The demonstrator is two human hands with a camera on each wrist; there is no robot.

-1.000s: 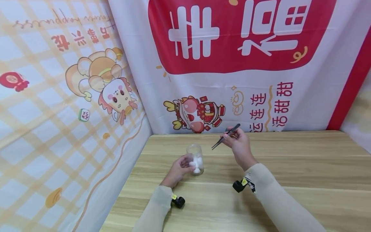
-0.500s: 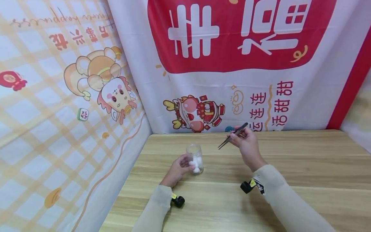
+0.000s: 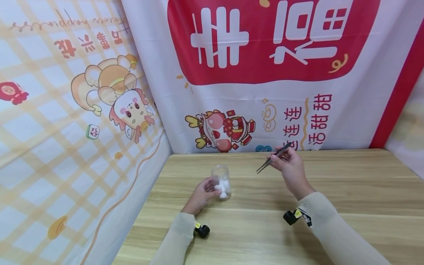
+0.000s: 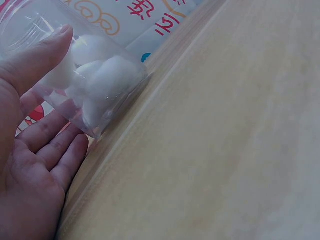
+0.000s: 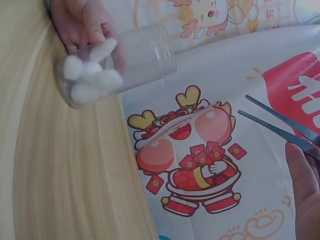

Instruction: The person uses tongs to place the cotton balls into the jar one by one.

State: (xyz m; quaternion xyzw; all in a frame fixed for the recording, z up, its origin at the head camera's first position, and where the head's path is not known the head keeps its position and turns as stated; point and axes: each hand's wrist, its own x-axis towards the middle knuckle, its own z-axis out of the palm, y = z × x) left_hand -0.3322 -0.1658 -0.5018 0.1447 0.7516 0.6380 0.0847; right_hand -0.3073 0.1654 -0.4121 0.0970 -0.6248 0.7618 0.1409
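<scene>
A clear jar (image 3: 219, 170) without a lid on its mouth stands upright on the wooden table, with several white cotton balls (image 5: 95, 75) in its lower half. My left hand (image 3: 201, 195) holds the jar from its left side, thumb on the near wall and fingers behind it. To the right of the jar and above the table, my right hand (image 3: 294, 173) grips dark metal tweezers (image 3: 265, 166). Their tips point down and left toward the jar. In the right wrist view the tweezer tips are apart with nothing between them.
Light wood table (image 3: 251, 228) lies under both hands. Behind it hangs a white and red printed cloth (image 3: 357, 110); a checked cloth (image 3: 99, 154) lines the left side. A small black camera (image 3: 290, 217) is strapped to each wrist.
My right hand has drawn away to the right from the jar with the tweezers, their tips staying apart. The left hand keeps its hold on the jar, which stays in place.
</scene>
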